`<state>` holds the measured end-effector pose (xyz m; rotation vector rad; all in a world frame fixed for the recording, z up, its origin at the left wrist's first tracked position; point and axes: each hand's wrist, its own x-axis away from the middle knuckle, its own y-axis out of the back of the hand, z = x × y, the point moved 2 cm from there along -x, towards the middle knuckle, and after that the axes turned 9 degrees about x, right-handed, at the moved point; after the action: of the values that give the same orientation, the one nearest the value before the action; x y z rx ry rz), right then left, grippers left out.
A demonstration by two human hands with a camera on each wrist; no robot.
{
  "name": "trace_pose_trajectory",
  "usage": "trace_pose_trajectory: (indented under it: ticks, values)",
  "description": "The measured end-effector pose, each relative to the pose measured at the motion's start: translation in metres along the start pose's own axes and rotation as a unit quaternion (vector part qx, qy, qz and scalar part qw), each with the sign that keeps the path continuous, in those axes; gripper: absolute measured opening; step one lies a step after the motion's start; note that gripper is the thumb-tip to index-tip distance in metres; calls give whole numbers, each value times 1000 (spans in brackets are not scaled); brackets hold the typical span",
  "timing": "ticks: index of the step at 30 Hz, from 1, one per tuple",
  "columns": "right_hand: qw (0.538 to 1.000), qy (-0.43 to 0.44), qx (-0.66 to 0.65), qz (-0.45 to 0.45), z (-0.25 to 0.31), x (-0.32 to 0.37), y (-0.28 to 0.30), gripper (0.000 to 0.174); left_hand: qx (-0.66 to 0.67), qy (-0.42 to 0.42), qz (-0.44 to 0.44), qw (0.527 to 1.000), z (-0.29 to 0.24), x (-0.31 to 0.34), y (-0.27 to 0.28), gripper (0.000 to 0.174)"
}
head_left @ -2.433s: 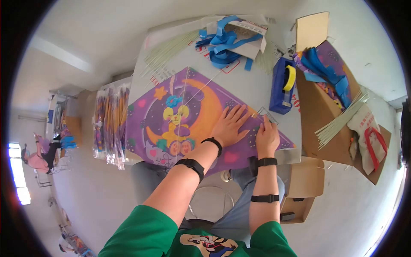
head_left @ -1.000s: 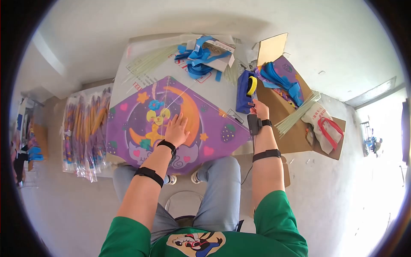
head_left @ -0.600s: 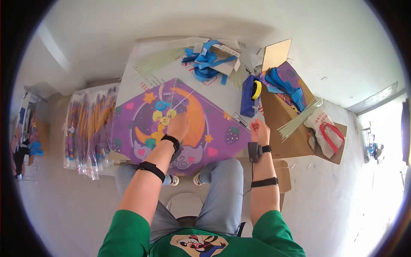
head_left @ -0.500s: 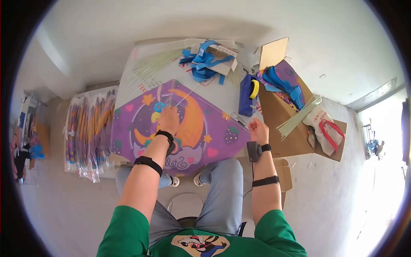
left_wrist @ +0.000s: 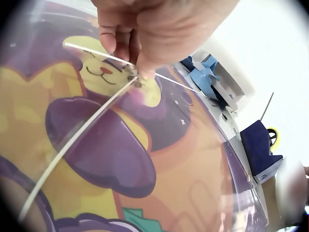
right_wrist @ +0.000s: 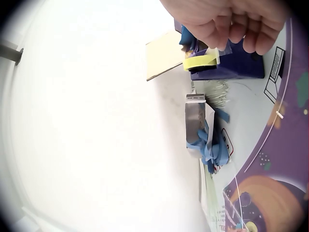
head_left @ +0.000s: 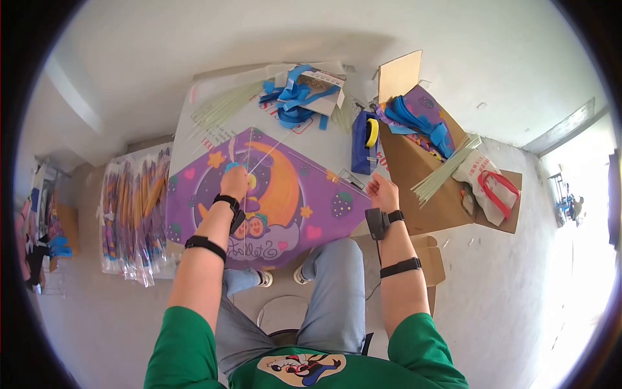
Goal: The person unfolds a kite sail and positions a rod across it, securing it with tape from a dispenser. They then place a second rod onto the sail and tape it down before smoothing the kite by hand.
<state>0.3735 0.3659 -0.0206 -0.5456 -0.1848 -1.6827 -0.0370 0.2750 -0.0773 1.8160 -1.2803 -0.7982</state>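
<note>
A purple kite point(head_left: 324, 188) printed with a moon and a bear lies over the table's front edge. Thin white rods point(left_wrist: 77, 137) cross on the bear's face. At that crossing my left hand point(head_left: 234, 181) pinches the rods, thumb and fingertips down close to the print; the left wrist view shows this from the side. My right hand point(head_left: 383, 193) is raised near the kite's right corner. Between its thumb and curled fingers it holds a small clear piece of tape point(right_wrist: 223, 50). Behind it stands a blue tape dispenser point(head_left: 360, 144) with a yellow-cored roll point(head_left: 372, 132).
Blue ribbons point(head_left: 291, 115) spill from a white box point(head_left: 332, 102) at the back. To the right, a cardboard box point(head_left: 414, 201) bears more ribbons, pale sticks point(head_left: 444, 175) and a cloth bag point(head_left: 477, 170). Plastic-bagged kites point(head_left: 133, 207) lie at left.
My right hand has left the kite's edge, gone to the tape dispenser and come back toward me with tape. My left hand has shifted leftward and up the kite onto the rods' crossing.
</note>
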Motion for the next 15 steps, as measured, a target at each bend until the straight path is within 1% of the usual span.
trace_pose_trajectory:
  ticks: [1,3,5,6,7,9,11,12,13,15]
  values:
    - [1000,2,-3,-1,2,0,0,17,-1,-3,-1,1000,-3,4,3,17]
    - [1000,-5,11,7,5,-1,2,16,113,-8,74,991,-10,25,5,14]
    - [1000,-14,4,8,6,-4,2,16,210,22,186,960,-25,55,1,14]
    - [1000,-25,0,11,5,-6,1,16,337,113,231,906,-46,80,12,18]
    - [1000,-23,-1,12,3,-9,1,16,454,200,269,826,-75,106,23,22]
    - [999,-36,1,19,-6,-16,1,16,529,202,287,773,-117,138,23,19]
    - [999,-42,0,18,-12,-17,1,16,659,230,308,647,-144,163,-2,15]
    - [999,-49,-1,16,-15,-19,3,16,673,241,317,623,-157,173,-15,13]
    - [999,-35,1,26,-18,-20,4,16,688,251,326,599,-170,179,-24,10]
    - [999,-38,5,19,-20,-19,6,16,691,245,339,589,-192,188,-39,10]
